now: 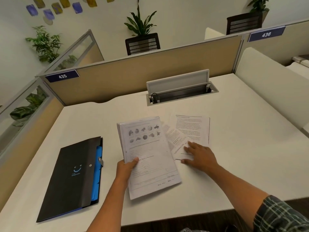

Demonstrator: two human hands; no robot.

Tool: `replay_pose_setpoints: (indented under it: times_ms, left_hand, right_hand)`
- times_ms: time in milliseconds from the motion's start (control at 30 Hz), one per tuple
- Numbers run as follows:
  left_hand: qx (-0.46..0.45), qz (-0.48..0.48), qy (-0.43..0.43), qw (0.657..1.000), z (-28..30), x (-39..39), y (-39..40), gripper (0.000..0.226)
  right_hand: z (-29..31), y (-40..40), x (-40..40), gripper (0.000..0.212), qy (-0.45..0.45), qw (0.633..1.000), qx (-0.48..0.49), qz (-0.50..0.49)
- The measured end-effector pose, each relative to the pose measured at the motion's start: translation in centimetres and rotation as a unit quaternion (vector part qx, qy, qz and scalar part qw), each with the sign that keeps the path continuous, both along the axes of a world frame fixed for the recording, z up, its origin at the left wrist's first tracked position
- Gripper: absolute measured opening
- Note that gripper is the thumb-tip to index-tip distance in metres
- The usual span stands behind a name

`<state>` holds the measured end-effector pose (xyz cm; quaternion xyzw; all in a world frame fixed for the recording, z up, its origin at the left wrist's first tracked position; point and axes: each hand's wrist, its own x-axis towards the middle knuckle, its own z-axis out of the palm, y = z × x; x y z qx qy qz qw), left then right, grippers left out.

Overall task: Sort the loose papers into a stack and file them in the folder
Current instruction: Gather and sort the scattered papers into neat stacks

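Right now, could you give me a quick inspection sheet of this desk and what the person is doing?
Surface: white desk, cubicle 435.
Job's things: paper stack held up at centre; loose sheets fanned flat to its right; black folder closed, lying at left, blue dividers showing.
Clutter: nothing seen.
Hands: left hand grips the stack's lower left edge; right hand rests flat on the loose sheets.
Cables: a black plug in the open cable tray.
Surroundings: beige partition, potted plants, mesh chairs.
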<state>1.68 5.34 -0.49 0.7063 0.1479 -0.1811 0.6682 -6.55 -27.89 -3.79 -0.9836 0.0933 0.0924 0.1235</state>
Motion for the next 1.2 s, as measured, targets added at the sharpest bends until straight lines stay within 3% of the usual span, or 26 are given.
replay_pose_setpoints:
  times_ms: [100,200,267,333,400,533,567,667,767,867,1067,1200]
  left_hand:
    - [-0.012,0.017,0.006,1.0,-0.3,0.1,1.0,0.031]
    - [-0.017,0.021,0.009,1.0,-0.4,0.2,1.4,0.031]
    - [-0.021,0.022,0.008,1.0,-0.3,0.1,1.4,0.031]
    - [-0.024,0.021,0.008,0.999,-0.3,0.2,1.3,0.032]
    - [-0.025,0.02,0.007,0.999,-0.2,0.2,1.2,0.032]
    - [-0.026,0.018,0.005,0.999,0.2,0.3,1.0,0.035]
    - [-0.027,0.018,0.004,0.999,0.3,0.3,0.9,0.035]
    - [-0.027,0.015,0.003,1.0,0.5,0.4,0.8,0.036]
    - [-0.02,0.014,0.006,1.0,0.5,0.3,0.6,0.035]
    - [-0.018,0.009,0.006,1.0,0.4,0.3,0.4,0.033]
    - [-0.026,-0.008,0.013,1.0,0.6,0.2,-0.3,0.029]
    - [-0.027,-0.008,0.015,0.999,0.4,0.3,-0.2,0.029]
  right_hand:
    - [0.7,0.3,0.7,0.082,-0.043,0.998,-0.055,-0.013]
    - [1.2,1.1,1.6,0.097,-0.076,0.994,-0.069,0.037]
    - [1.2,1.7,2.2,0.111,-0.044,0.994,-0.034,0.094]
    - [1.4,2.2,2.8,0.111,-0.007,0.989,-0.041,0.144]
    - [1.4,2.7,3.3,0.098,-0.019,0.982,-0.071,0.174]
    - [1.3,3.4,3.6,0.044,-0.09,0.952,-0.148,0.254]
    - [1.4,3.5,3.6,0.038,-0.093,0.952,-0.151,0.25]
    - [2.1,3.1,3.8,0.05,-0.097,0.986,-0.1,0.094]
    - [2.3,2.3,3.9,0.079,-0.055,0.989,-0.087,-0.102]
    - [2.4,2.0,4.3,0.098,0.004,0.984,-0.054,-0.172]
    - [2.5,1.6,5.1,0.076,0.002,0.963,0.111,-0.246]
    - [2.4,0.7,4.8,0.022,-0.052,0.921,0.287,-0.258]
